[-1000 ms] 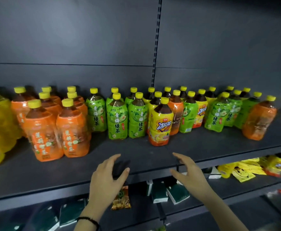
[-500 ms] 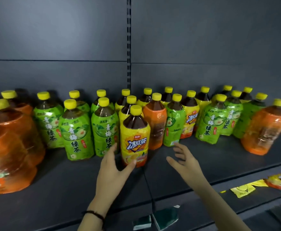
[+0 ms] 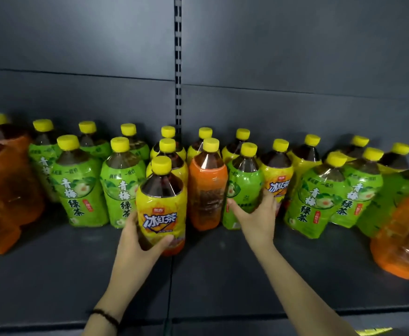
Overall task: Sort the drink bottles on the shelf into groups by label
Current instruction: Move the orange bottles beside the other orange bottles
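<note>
Many yellow-capped drink bottles stand on a dark grey shelf point(image 3: 77, 275). My left hand point(image 3: 138, 241) wraps the base of a yellow-label iced tea bottle point(image 3: 161, 207) at the front centre. My right hand point(image 3: 256, 217) grips the lower part of a green-label bottle point(image 3: 243, 187) just right of an orange-label bottle point(image 3: 208, 192). Green-label bottles point(image 3: 79, 190) cluster to the left. Others point(image 3: 317, 197) stand to the right. Another yellow-label bottle point(image 3: 277, 180) stands behind my right hand.
Large orange-label bottles point(image 3: 2, 195) fill the far left, and one point(image 3: 402, 236) stands at the far right front. Behind the bottles is the grey back panel with a slotted upright point(image 3: 178, 69). Bare shelf lies in front of the bottles.
The view has closed in on the shelf. My left hand has closed around the yellow-label bottle, and my right hand has reached forward and taken hold of the green-label bottle.
</note>
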`<control>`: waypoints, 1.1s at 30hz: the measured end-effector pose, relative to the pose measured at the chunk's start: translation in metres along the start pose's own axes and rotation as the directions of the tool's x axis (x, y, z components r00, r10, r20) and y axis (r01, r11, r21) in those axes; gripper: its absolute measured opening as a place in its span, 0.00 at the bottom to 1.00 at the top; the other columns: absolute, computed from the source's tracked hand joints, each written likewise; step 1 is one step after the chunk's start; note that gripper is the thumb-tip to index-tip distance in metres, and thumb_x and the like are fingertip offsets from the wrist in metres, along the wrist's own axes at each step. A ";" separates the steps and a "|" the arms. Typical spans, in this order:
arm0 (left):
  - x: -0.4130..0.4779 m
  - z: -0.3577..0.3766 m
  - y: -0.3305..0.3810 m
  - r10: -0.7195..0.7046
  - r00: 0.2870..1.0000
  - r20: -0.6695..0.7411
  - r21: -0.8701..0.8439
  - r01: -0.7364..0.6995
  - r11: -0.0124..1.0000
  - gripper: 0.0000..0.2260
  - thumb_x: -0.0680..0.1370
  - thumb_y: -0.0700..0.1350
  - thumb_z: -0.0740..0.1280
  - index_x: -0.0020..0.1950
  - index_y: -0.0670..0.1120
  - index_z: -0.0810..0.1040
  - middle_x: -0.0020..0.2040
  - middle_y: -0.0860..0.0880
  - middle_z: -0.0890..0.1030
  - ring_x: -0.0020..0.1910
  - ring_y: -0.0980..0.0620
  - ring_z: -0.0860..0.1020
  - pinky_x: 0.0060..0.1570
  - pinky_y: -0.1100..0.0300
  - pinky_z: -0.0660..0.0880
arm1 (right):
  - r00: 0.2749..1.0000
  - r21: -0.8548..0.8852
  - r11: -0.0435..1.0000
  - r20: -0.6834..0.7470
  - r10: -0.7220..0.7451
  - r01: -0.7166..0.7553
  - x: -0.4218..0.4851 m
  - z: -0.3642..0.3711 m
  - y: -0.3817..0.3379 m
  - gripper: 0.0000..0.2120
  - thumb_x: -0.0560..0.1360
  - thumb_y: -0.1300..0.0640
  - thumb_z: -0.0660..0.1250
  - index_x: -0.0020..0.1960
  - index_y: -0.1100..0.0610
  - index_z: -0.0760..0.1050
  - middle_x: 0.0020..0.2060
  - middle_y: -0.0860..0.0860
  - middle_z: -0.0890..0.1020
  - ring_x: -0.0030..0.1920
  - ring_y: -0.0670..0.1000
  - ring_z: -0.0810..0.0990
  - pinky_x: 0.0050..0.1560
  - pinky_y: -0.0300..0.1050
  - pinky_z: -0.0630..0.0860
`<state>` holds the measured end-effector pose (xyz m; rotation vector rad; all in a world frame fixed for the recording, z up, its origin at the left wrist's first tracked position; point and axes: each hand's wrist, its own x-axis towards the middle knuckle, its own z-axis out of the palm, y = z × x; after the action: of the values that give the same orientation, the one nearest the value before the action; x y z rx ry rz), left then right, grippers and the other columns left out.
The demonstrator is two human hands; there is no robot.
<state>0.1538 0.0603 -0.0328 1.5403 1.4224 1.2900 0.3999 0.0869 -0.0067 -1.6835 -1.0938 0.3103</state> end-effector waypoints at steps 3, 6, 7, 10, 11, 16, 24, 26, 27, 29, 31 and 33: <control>-0.005 0.009 0.002 0.011 0.998 -0.064 -0.003 -0.011 1.000 0.36 0.68 0.45 0.76 0.72 0.53 0.63 0.64 0.52 0.75 0.59 0.54 0.75 0.55 0.61 0.71 | 1.000 -0.021 0.999 0.017 -0.023 0.024 0.003 -0.007 0.008 0.42 0.62 0.40 0.77 0.69 0.57 0.64 0.64 0.52 0.72 0.65 0.51 0.70 0.59 0.43 0.68; -0.010 0.017 0.005 0.001 0.993 -0.122 -0.040 -0.006 0.999 0.34 0.69 0.45 0.76 0.71 0.54 0.64 0.63 0.53 0.76 0.58 0.55 0.75 0.55 0.61 0.70 | 0.993 0.030 0.999 0.108 -0.039 0.036 0.008 -0.023 0.021 0.45 0.56 0.32 0.74 0.67 0.51 0.67 0.61 0.49 0.75 0.62 0.50 0.74 0.61 0.52 0.75; -0.012 0.020 0.007 -0.009 0.990 -0.143 -0.049 0.002 0.999 0.34 0.69 0.44 0.76 0.71 0.54 0.65 0.63 0.54 0.75 0.59 0.55 0.75 0.55 0.61 0.70 | 0.987 0.061 0.998 0.156 -0.044 0.035 0.010 -0.031 0.024 0.45 0.54 0.30 0.73 0.66 0.48 0.67 0.61 0.47 0.76 0.61 0.49 0.75 0.60 0.53 0.76; -0.021 0.030 0.013 -0.041 0.967 -0.253 -0.054 0.028 0.998 0.35 0.70 0.44 0.76 0.72 0.52 0.64 0.63 0.54 0.72 0.59 0.56 0.72 0.58 0.59 0.69 | 0.934 0.185 0.983 0.353 -0.060 -0.007 0.014 -0.057 0.036 0.40 0.53 0.32 0.76 0.62 0.40 0.70 0.59 0.43 0.78 0.60 0.45 0.77 0.61 0.53 0.76; -0.025 0.034 0.016 -0.039 0.946 -0.322 -0.035 0.029 0.999 0.35 0.69 0.43 0.76 0.72 0.49 0.64 0.65 0.52 0.71 0.59 0.55 0.71 0.58 0.59 0.69 | 0.904 0.233 0.972 0.421 -0.072 -0.031 0.014 -0.066 0.039 0.37 0.53 0.34 0.77 0.60 0.38 0.70 0.58 0.42 0.79 0.60 0.45 0.78 0.61 0.52 0.76; -0.059 0.069 0.027 0.174 0.862 -0.476 0.066 -0.162 0.985 0.23 0.68 0.49 0.76 0.59 0.52 0.72 0.54 0.53 0.71 0.56 0.47 0.73 0.56 0.52 0.73 | 0.755 0.375 0.921 0.634 -0.169 -0.109 0.003 -0.105 0.048 0.35 0.62 0.53 0.78 0.66 0.44 0.68 0.56 0.40 0.82 0.59 0.41 0.79 0.54 0.36 0.76; -0.042 0.137 0.073 0.145 0.935 0.325 -0.303 -0.043 0.952 0.41 0.60 0.57 0.77 0.69 0.65 0.61 0.67 0.60 0.71 0.64 0.64 0.72 0.59 0.66 0.73 | 0.786 0.470 0.875 0.582 -0.208 -0.117 -0.008 -0.129 0.053 0.20 0.66 0.59 0.72 0.57 0.55 0.72 0.52 0.48 0.83 0.54 0.44 0.81 0.51 0.37 0.77; -0.036 0.140 0.072 0.119 0.940 0.320 -0.334 -0.006 0.943 0.38 0.59 0.55 0.78 0.64 0.66 0.65 0.61 0.60 0.77 0.60 0.62 0.76 0.53 0.66 0.76 | 0.928 0.483 0.875 0.337 -0.156 -0.028 -0.002 -0.133 0.062 0.17 0.67 0.58 0.73 0.54 0.55 0.74 0.52 0.48 0.82 0.53 0.46 0.82 0.52 0.41 0.78; -0.036 0.140 0.070 0.117 0.946 0.303 -0.344 -0.006 0.939 0.37 0.58 0.55 0.78 0.63 0.66 0.66 0.59 0.61 0.78 0.58 0.63 0.77 0.51 0.67 0.76 | 0.980 0.450 0.893 0.170 -0.102 0.015 0.003 -0.136 0.067 0.18 0.68 0.57 0.75 0.55 0.54 0.74 0.53 0.49 0.81 0.54 0.47 0.81 0.54 0.45 0.78; -0.038 0.141 0.067 0.124 0.955 0.271 -0.350 -0.022 0.936 0.37 0.57 0.54 0.78 0.62 0.65 0.66 0.56 0.64 0.79 0.57 0.63 0.78 0.50 0.67 0.76 | 0.995 0.330 0.942 -0.095 -0.035 0.064 0.015 -0.143 0.077 0.25 0.68 0.54 0.76 0.60 0.53 0.70 0.59 0.50 0.74 0.56 0.49 0.76 0.57 0.47 0.76; -0.040 0.143 0.068 0.124 0.963 0.239 -0.356 -0.032 0.934 0.37 0.57 0.53 0.79 0.62 0.64 0.65 0.56 0.62 0.79 0.58 0.61 0.78 0.50 0.65 0.77 | 0.990 0.219 0.975 -0.141 -0.014 0.045 0.031 -0.146 0.087 0.36 0.65 0.50 0.78 0.67 0.53 0.64 0.64 0.52 0.67 0.62 0.51 0.70 0.61 0.49 0.73; -0.041 0.146 0.070 0.132 0.970 0.205 -0.347 -0.054 0.936 0.38 0.56 0.53 0.79 0.60 0.64 0.64 0.58 0.60 0.77 0.58 0.60 0.78 0.52 0.63 0.77 | 0.998 0.195 0.981 -0.045 0.031 -0.022 0.046 -0.141 0.092 0.44 0.64 0.48 0.78 0.72 0.50 0.58 0.69 0.52 0.64 0.69 0.53 0.65 0.67 0.52 0.68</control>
<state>0.3168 0.0288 -0.0187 1.4758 0.9370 1.2911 0.5659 0.0328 -0.0144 -1.5250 -0.9739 0.3797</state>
